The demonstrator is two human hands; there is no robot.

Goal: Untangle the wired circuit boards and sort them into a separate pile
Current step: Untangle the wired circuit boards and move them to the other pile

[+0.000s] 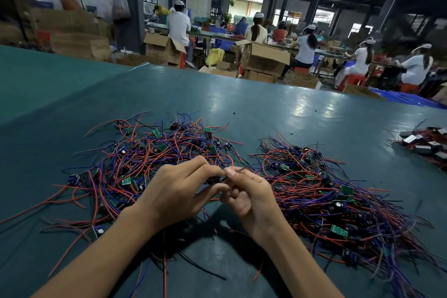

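Red, blue and black leads sprawl in the tangled left pile (154, 157). The right pile (324, 198) lies more combed and is likely the sorted one. Near, between them, the hands meet: the left hand (179, 191) pinches a dark board (217, 180), and the right hand (251, 198) pinches its wire (232, 163), probably to draw it free.

A seemingly bare table strip (246, 128) parts left tangle (145, 152) from right tangle (326, 189).
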